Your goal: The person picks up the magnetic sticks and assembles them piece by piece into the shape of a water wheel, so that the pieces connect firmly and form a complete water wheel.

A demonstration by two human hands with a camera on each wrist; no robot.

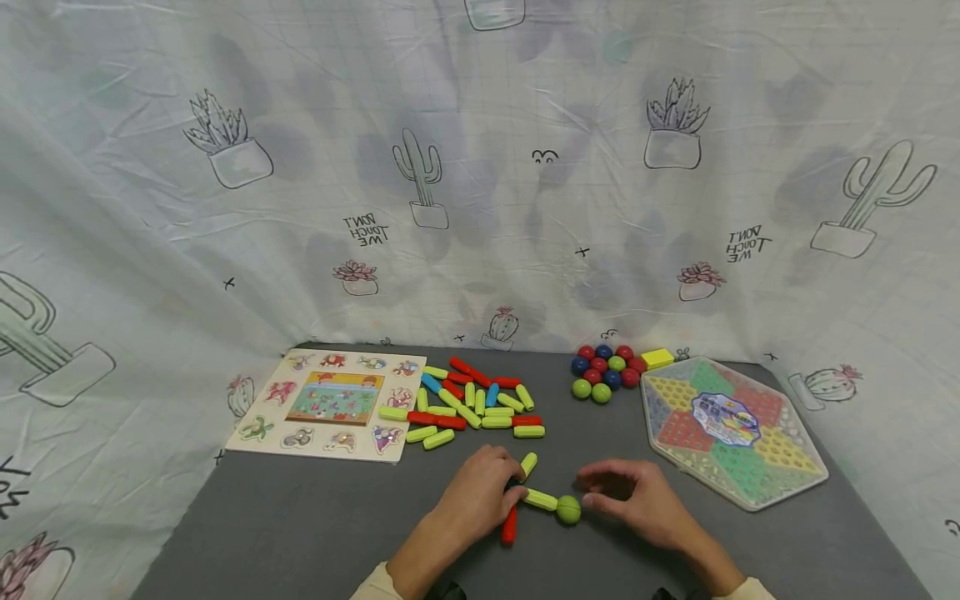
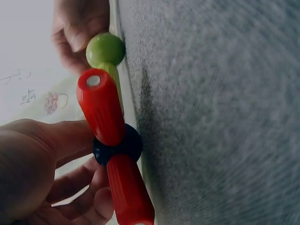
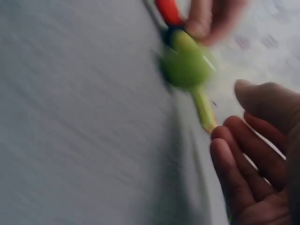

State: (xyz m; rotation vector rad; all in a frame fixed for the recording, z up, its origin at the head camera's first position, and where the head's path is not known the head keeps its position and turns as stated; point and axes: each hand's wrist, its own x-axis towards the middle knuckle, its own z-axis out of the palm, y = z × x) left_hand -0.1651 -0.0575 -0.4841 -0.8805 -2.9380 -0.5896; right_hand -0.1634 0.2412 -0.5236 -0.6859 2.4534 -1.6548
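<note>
My left hand (image 1: 483, 492) pinches a dark blue ball (image 2: 133, 146) between thumb and fingers, low over the table. Red magnetic sticks jut from that ball: an upper one (image 2: 101, 105) and a lower one (image 2: 131, 192) in the left wrist view. A yellow-green stick (image 1: 540, 499) runs rightward from it to a green ball (image 1: 568, 510). Behind the left fingers another yellow-green stick (image 1: 528, 464) shows. Just right of the green ball, my right hand (image 1: 633, 500) holds nothing, its fingers loosely bent and thumb apart; the right wrist view is blurred around the green ball (image 3: 187, 70).
Beyond the left hand lies a spread of yellow-green, red and blue sticks (image 1: 480, 400). A picture puzzle board (image 1: 258, 392) is at the left. Several red, blue and green balls (image 1: 600, 365) cluster at the back beside a yellow block (image 1: 657, 358). A hexagonal Chinese checkers board (image 1: 738, 458) lies at right.
</note>
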